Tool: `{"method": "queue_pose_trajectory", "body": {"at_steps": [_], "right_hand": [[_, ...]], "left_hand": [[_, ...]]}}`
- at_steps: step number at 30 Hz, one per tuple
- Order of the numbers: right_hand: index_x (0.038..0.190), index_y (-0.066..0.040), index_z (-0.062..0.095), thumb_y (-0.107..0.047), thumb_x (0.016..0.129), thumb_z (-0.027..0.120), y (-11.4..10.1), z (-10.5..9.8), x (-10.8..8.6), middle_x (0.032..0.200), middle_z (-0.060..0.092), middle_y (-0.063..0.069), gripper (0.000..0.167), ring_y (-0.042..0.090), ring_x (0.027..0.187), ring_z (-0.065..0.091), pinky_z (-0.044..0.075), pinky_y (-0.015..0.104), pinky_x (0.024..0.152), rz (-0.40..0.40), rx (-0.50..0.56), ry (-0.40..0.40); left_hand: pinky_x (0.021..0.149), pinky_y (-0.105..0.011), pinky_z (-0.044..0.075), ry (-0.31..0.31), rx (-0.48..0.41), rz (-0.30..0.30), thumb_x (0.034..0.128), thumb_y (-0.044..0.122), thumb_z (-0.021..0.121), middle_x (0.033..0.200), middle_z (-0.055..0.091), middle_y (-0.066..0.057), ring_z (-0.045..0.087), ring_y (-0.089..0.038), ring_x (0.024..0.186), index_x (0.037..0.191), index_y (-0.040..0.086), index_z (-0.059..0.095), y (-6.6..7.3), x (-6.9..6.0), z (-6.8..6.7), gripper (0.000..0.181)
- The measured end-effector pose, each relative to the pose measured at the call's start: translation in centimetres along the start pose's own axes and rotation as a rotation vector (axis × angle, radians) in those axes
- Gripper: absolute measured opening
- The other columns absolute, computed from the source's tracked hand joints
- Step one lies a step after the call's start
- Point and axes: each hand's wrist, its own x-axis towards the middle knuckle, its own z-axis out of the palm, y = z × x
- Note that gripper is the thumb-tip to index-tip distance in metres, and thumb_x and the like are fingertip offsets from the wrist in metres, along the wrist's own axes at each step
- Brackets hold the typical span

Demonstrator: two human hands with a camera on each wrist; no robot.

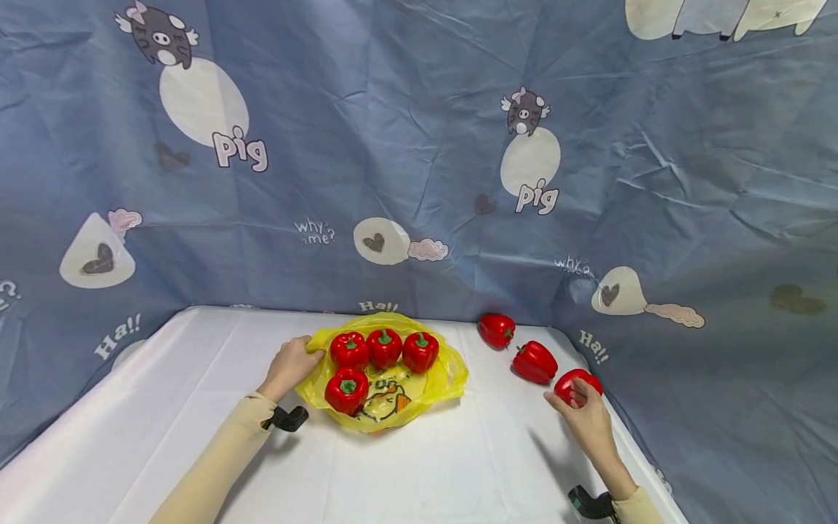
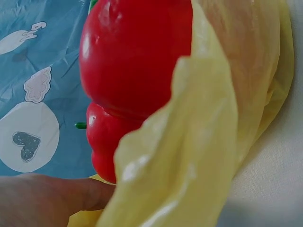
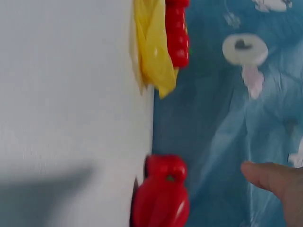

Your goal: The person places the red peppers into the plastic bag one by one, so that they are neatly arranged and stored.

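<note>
A yellow plastic bag [image 1: 428,386] lies spread on the white table with several red bell peppers [image 1: 347,391] inside it. At its left edge my left hand [image 1: 292,366] grips the plastic; in the left wrist view, a fold of the yellow bag [image 2: 189,137] partly covers the red peppers [image 2: 137,52]. My right hand [image 1: 587,423] is over the near side of a red bell pepper [image 1: 575,383] by the table's right edge, thumb and fingers apart. Whether they touch it cannot be told. In the right wrist view only the thumb [image 3: 267,177] shows, beside red peppers [image 3: 161,203].
Two more red bell peppers, one nearer [image 1: 535,362] and one at the back edge [image 1: 496,330], lie between bag and right hand. A blue pig-print cloth [image 1: 419,160] hangs behind and around the white table [image 1: 406,473].
</note>
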Motion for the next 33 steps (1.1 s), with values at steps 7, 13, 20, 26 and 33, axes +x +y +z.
{"method": "queue_pose_trajectory", "body": {"at_steps": [7,13,20,26,33], "right_hand": [[0.135,0.012,0.042,-0.057,0.084,0.063,2.5,-1.6,0.9,0.127,0.054,0.03,0.088,0.037,0.113,0.054,0.043,0.047,0.091,0.119,-0.076,0.099],[0.134,0.016,0.039,-0.071,0.084,0.05,4.0,-2.3,1.8,0.128,0.051,0.036,0.101,0.044,0.112,0.056,0.04,0.057,0.094,0.207,-0.125,0.036],[0.12,0.019,0.046,-0.076,0.082,0.046,5.3,-2.2,3.0,0.107,0.056,0.035,0.103,0.028,0.073,0.069,0.045,0.054,0.083,0.329,-0.125,-0.058],[0.068,-0.003,0.05,-0.076,0.083,0.044,6.3,-1.9,4.1,0.069,0.054,0.01,0.074,0.018,0.062,0.055,0.036,0.034,0.06,0.337,-0.145,-0.052],[0.099,0.014,0.059,-0.077,0.081,0.045,6.7,-1.1,5.3,0.085,0.059,0.023,0.094,0.033,0.08,0.055,0.044,0.042,0.068,0.319,-0.178,-0.014]], "left_hand": [[0.054,-0.027,0.045,0.005,0.001,-0.001,0.0905,0.019,0.058,0.082,0.064,-0.013,0.056,-0.017,0.062,0.108,-0.007,0.062,0.0,0.1,0.0,0.032],[0.054,-0.027,0.045,-0.001,0.004,-0.001,0.0909,0.02,0.058,0.084,0.065,-0.013,0.056,-0.017,0.063,0.11,-0.008,0.062,-0.1,0.2,0.0,0.034],[0.054,-0.027,0.043,-0.005,0.006,-0.006,0.091,0.02,0.058,0.079,0.062,-0.01,0.054,-0.017,0.062,0.112,-0.007,0.061,-0.3,0.2,0.2,0.035],[0.053,-0.027,0.041,0.001,0.004,-0.004,0.091,0.02,0.058,0.077,0.06,-0.01,0.053,-0.017,0.061,0.113,-0.008,0.061,-0.2,0.2,0.2,0.036],[0.053,-0.027,0.042,0.0,0.011,-0.003,0.0908,0.02,0.058,0.081,0.064,-0.012,0.054,-0.016,0.061,0.113,-0.008,0.061,0.0,0.0,0.3,0.036]]}}
